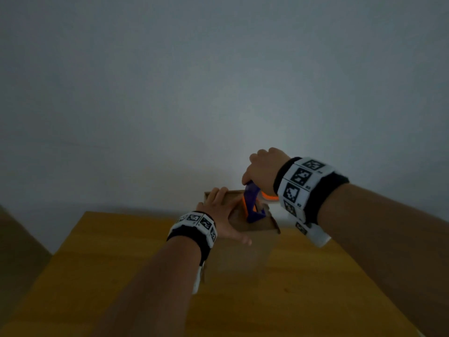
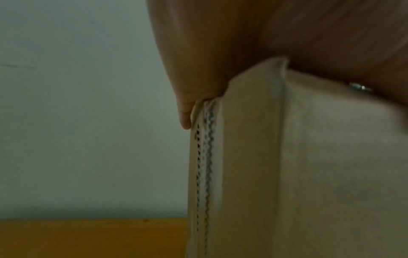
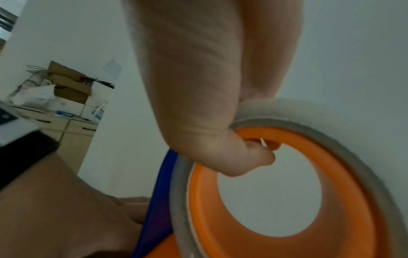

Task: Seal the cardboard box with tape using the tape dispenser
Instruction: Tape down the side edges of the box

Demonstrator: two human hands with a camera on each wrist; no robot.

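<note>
A yellow-brown wooden table (image 1: 102, 276) stands against a plain pale wall (image 1: 170, 81) in a dim room, and the right wrist view shows one heap of open cartons and white bags (image 3: 55, 87) on a cabinet at about 9 o'clock. One tall brown cardboard box (image 1: 243, 254) stands upright near the table's far edge, just right of centre, its corrugated flap edge (image 2: 205, 165) showing beside the left hand (image 1: 222, 212), which lies flat with straight fingers on the box top at 9 o'clock. At 3 o'clock on that top the right hand (image 1: 263, 170) grips one blue-and-orange tape dispenser (image 1: 254, 203), fingers curled through its orange core under the single tape roll (image 3: 309, 111).
</note>
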